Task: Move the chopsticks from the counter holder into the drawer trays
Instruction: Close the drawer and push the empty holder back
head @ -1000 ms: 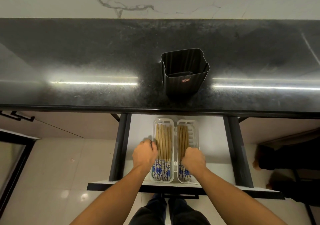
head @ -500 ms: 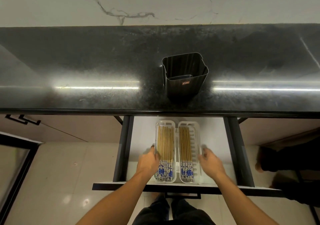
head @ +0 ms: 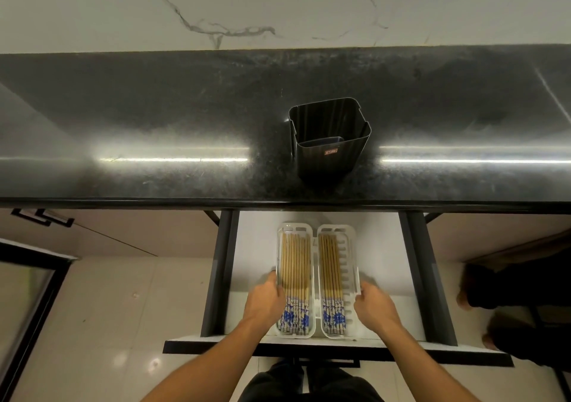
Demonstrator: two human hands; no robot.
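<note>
Left hand [head: 264,302] grips L tray [head: 295,228] by its outer rim, fingers curled on it, in the open drawer [head: 259,247]. Chopsticks [head: 295,265] lie lengthwise in both trays, blue-patterned ends nearest the person. Black holder [head: 329,160] stands on the surface [head: 154,108], well apart. R tray [head: 347,262] sits just beside L tray. Right hand [head: 374,307] grips R tray's outer rim.

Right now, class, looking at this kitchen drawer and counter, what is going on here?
A person stands at an open white drawer below a black stone counter. Their left hand grips the outer edge of the left clear plastic tray and their right hand the right clear plastic tray. Both trays hold wooden chopsticks with blue-and-white patterned ends. The black square holder on the counter shows no chopsticks.
</note>
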